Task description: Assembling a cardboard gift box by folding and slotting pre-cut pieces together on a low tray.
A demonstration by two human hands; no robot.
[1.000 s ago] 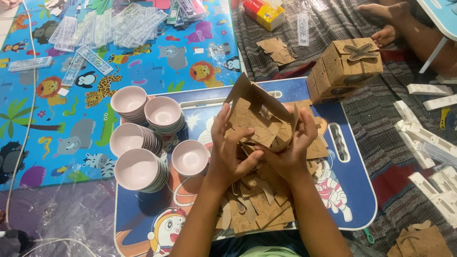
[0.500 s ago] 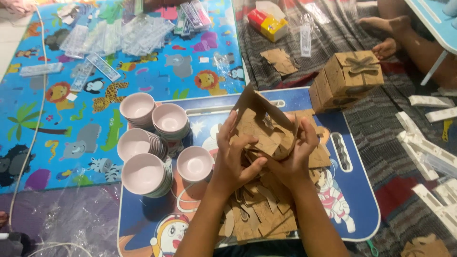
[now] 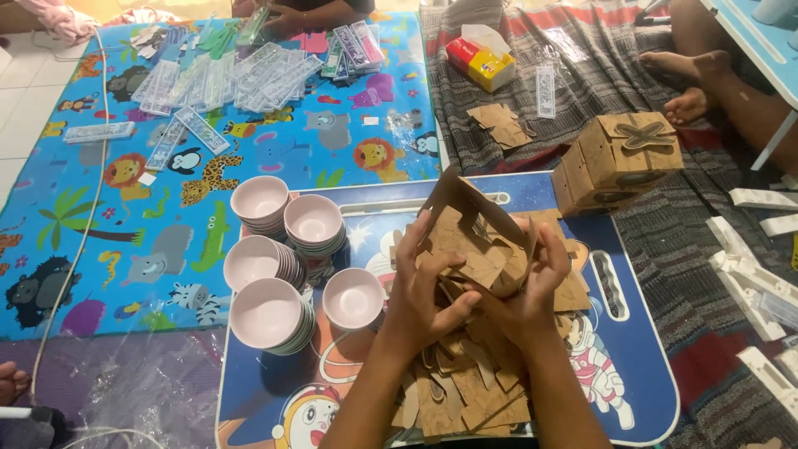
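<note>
Compared with the frame half a second earlier, both hands remain on the same folded brown cardboard piece (image 3: 474,241) above the counter (image 3: 640,349), and the piece keeps its tented shape with one flap pointing up and away; the stacks of bowls and the finished boxes have not moved.

The left hand (image 3: 424,291) grips the cardboard piece from the left side. Its fingers (image 3: 420,241) are spread and curled around the near panel, with the thumb pressed across the lower fold. The right hand (image 3: 532,283) holds the opposite side; its fingers (image 3: 553,249) wrap over the right edge and close on the panel. Both hands are thus clamped on the cardboard piece, which is held just above a loose heap of flat cardboard cut-outs (image 3: 465,382) lying on the blue cartoon-printed counter.

To the left of the hands, stacks of pale pink bowls (image 3: 274,283) stand on the counter, with a single pink bowl (image 3: 353,298) nearest the left wrist. At the counter's far right corner sit assembled brown cardboard boxes (image 3: 619,158). Beyond the counter, a colourful animal-print play mat (image 3: 125,216) carries clear plastic packets (image 3: 241,75). White plastic parts (image 3: 748,258) lie on the striped cloth to the right, near another person's bare feet (image 3: 690,83).
</note>
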